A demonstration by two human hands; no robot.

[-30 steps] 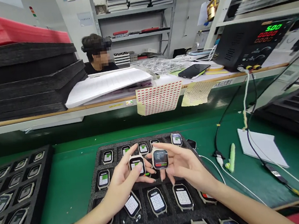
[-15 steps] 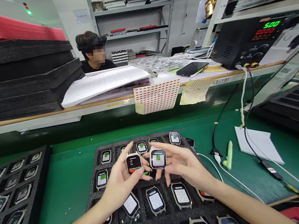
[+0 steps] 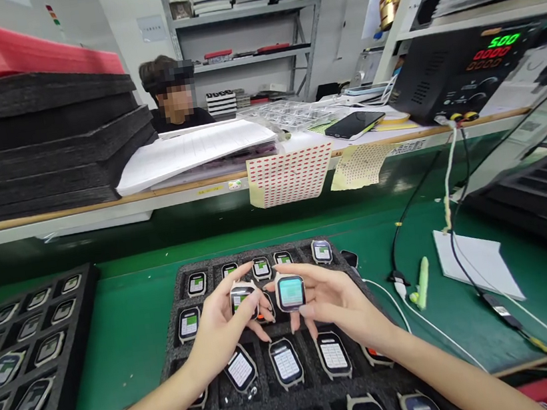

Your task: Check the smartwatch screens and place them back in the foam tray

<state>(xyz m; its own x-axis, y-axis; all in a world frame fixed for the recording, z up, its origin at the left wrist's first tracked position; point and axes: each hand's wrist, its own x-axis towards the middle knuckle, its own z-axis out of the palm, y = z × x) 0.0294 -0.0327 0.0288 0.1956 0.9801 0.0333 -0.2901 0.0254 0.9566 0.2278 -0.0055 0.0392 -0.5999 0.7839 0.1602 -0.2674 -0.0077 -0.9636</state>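
My left hand (image 3: pixel 225 315) is closed on a smartwatch case (image 3: pixel 242 299) without a strap, its thumb lying over the screen, which shows green and white blocks. Right beside it, my right hand (image 3: pixel 339 304) grips another smartwatch case (image 3: pixel 291 292) between thumb and fingers, its screen lit turquoise. Both cases are held up above a black foam tray (image 3: pixel 259 348), where more watch cases sit in square pockets. One of them, a lit watch case (image 3: pixel 286 362), lies just below my hands with a white grid on its screen.
A second foam tray of watches (image 3: pixel 51 395) stands at left, and stacked black foam (image 3: pixel 38 142) rises behind it. On the right are cables (image 3: pixel 400 289), a green stick-like object (image 3: pixel 421 283), white paper (image 3: pixel 478 265) and a power supply (image 3: pixel 458 73). A person (image 3: pixel 173 97) sits behind the shelf.
The left watch's screen has gone from dark text to green and white blocks, with my left thumb now over it. The right watch's screen has turned from a green-white grid to turquoise.
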